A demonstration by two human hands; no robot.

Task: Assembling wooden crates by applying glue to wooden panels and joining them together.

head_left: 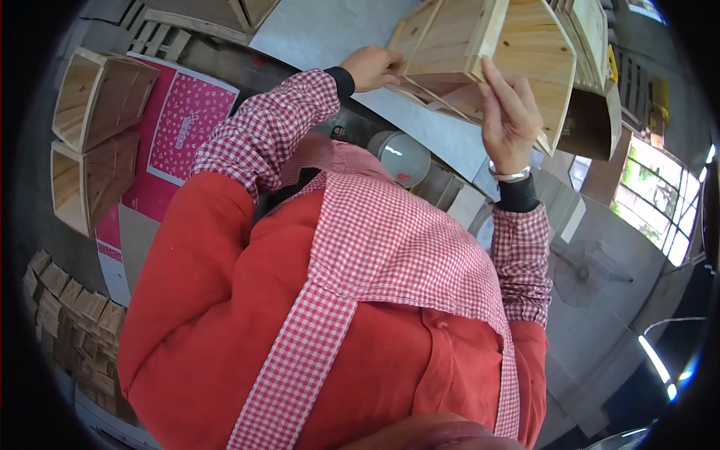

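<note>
An unpainted pale wooden box with angled sides rests tilted at the edge of a white tabletop. My left hand has its fingers curled at the box's left lower corner. At the box's right near corner, my right hand grips the edge between thumb and fingers. A thin pale strip runs along the opening between my hands; I cannot tell whether it is part of the box. Much of the inside is hidden from here.
More wooden boxes stand stacked at the right, above a dark open carton. Two boxes sit at the left beside a pink printed carton. A round white-lidded bucket stands below the white table. Many small wooden pieces are piled lower left.
</note>
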